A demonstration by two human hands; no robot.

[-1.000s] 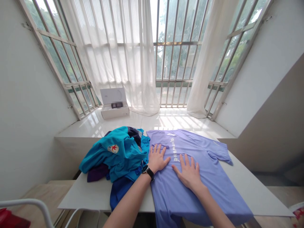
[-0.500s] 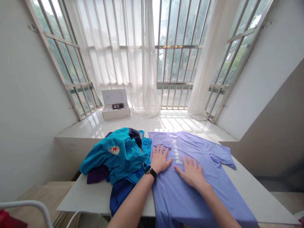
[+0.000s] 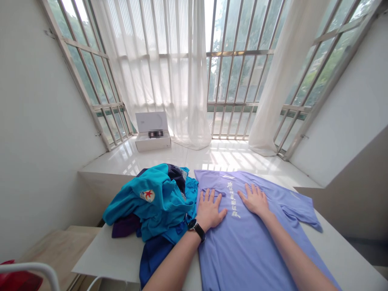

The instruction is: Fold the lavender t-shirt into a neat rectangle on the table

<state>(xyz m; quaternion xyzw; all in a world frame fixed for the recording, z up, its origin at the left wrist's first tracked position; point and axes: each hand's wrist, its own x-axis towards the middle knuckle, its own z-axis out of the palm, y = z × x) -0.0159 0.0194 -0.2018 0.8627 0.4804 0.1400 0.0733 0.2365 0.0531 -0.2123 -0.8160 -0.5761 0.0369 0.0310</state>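
A lavender T-shirt (image 3: 242,246) lies spread on the white table, with a vertical line of white characters on its front and its right-side sleeve stretched outward. My left hand (image 3: 211,209) rests flat on the shirt, left of the lettering, fingers spread. A black-strapped watch is on that wrist. Right of the lettering and a little higher, my right hand (image 3: 254,199) presses flat on the fabric, its fingers apart. Beside the shirt on the left sits a heap of clothes (image 3: 157,202) in teal, navy and purple. The shirt's left sleeve is not visible.
The white table (image 3: 106,258) butts against a tiled window ledge (image 3: 194,155). An open white box (image 3: 153,143) stands on the ledge before sheer curtains (image 3: 172,81) and barred windows. A white metal rail (image 3: 33,266) and red item are at lower left.
My right hand has slid up the shirt, away from me and slightly rightward. My left hand stays flat in about the same place on the fabric. The view has shifted slightly.
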